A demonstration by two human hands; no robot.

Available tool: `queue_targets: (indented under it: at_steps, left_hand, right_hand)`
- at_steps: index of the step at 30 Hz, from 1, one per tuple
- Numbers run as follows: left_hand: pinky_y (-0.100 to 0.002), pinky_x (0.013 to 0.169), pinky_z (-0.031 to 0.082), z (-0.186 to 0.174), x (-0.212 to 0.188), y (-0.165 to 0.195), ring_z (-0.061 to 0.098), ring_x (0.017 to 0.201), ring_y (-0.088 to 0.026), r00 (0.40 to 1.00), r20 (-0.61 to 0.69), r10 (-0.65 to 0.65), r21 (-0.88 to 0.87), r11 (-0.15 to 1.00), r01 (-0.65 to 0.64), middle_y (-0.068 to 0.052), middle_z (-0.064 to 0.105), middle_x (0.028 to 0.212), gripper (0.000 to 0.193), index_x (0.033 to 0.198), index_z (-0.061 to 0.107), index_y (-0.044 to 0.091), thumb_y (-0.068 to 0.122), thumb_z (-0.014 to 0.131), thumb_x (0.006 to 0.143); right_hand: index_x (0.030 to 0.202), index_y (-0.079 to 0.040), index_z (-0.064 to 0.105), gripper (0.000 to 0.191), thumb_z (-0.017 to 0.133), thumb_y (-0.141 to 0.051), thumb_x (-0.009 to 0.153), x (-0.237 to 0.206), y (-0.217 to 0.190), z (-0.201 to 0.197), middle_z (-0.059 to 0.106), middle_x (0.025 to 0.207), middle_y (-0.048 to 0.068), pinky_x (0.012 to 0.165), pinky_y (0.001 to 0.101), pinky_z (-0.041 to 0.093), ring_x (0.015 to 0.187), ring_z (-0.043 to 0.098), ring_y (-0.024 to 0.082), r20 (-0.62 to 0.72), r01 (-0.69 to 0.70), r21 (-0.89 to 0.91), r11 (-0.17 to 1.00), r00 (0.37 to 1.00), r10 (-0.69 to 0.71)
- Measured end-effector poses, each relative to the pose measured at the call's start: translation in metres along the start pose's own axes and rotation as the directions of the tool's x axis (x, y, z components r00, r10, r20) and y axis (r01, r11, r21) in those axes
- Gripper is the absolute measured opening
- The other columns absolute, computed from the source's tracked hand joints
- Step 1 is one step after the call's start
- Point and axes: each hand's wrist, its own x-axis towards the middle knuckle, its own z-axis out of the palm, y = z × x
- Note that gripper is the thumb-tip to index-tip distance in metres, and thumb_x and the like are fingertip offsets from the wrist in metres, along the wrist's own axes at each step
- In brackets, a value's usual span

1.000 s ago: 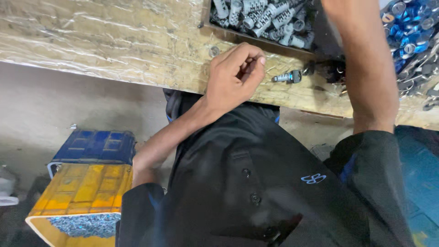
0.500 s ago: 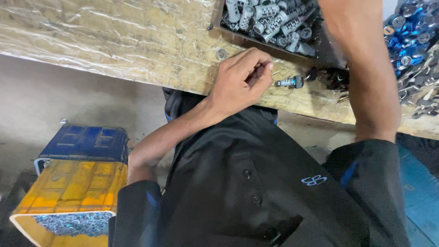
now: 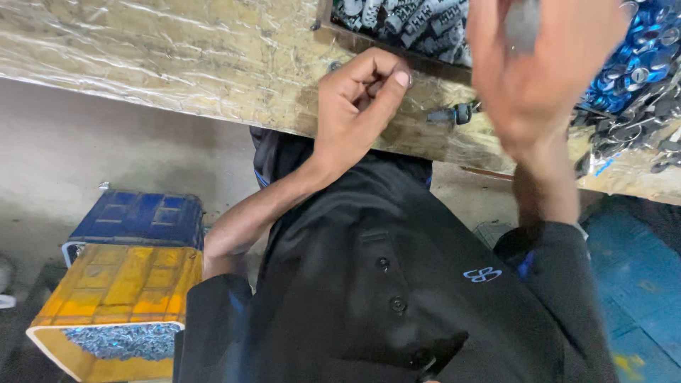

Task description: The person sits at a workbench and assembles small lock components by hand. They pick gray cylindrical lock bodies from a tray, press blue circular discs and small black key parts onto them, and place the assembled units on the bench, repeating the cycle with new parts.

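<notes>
Left hand rests curled at the near edge of the table, fingers narrow, thumb pressed toward the bent forefinger; whether anything small sits in the pinch, cannot tell.

Right hand is raised close to the camera, blurred, fingers closed around a grey cylindrical part.

Step in hand, by my reading: gathering small parts for fitting together.

A small dark-and-blue fitting lies on the table just right of the left fingers, between the two hands. Next move likely calls for a fine pinch and bringing both hands together over the edge.

Beyond the left fingers: tray of grey parts. Right of the right hand: heap of blue rings.

Below the table: blue crate, yellow crate holding metal bits. Nothing blocks the fitting.
</notes>
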Motion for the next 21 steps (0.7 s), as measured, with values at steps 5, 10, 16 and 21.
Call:
queue_targets:
  at_steps: [5,10,16,21]
  left_hand:
    - [-0.021,0.053,0.032,0.011,-0.012,0.015,0.043,0.062,-0.002,0.988,0.066,-0.137,-0.339,0.928,0.152,0.002,0.057,0.08,0.01,0.114,0.063,-0.001,0.008,0.058,0.113]
    - [-0.021,0.054,0.034,0.021,-0.014,0.017,0.045,0.063,-0.002,0.993,0.055,-0.1,-0.151,0.983,0.108,0.002,0.059,0.081,0.012,0.117,0.064,-0.003,0.007,0.059,0.115]
    - [-0.02,0.054,0.037,0.025,-0.02,0.007,0.048,0.065,-0.001,0.997,-0.03,-0.078,0.026,0.997,0.079,0.003,0.06,0.082,0.01,0.118,0.067,-0.003,0.003,0.06,0.113]
    - [-0.019,0.055,0.036,0.019,-0.024,0.007,0.047,0.065,-0.001,0.998,-0.007,-0.066,-0.074,0.995,0.065,0.002,0.059,0.08,0.008,0.117,0.066,-0.004,0.002,0.06,0.115]
  right_hand:
    - [0.102,-0.006,0.067,0.018,0.085,-0.006,0.098,-0.079,-0.039,0.021,0.069,0.101,0.012,0.079,0.0378,0.054,0.089,0.068,0.031,0.03,-0.055,-0.219,0.974,0.998,0.063]
    - [0.114,0.001,0.063,0.019,0.079,0.006,0.104,-0.094,-0.048,0.042,0.069,0.106,0.015,0.074,0.0349,0.056,0.088,0.069,0.029,-0.18,-0.129,-0.051,0.99,0.977,0.118]
    - [0.118,0.003,0.062,0.019,0.076,0.006,0.106,-0.094,-0.055,0.044,0.069,0.107,0.018,0.071,0.032,0.059,0.087,0.07,0.026,-0.266,-0.156,-0.033,0.987,0.953,0.142]
    - [0.115,0.002,0.063,0.018,0.078,0.004,0.105,-0.1,-0.054,0.049,0.069,0.105,0.016,0.071,0.0326,0.059,0.088,0.071,0.027,-0.275,-0.152,0.011,0.988,0.95,0.149]
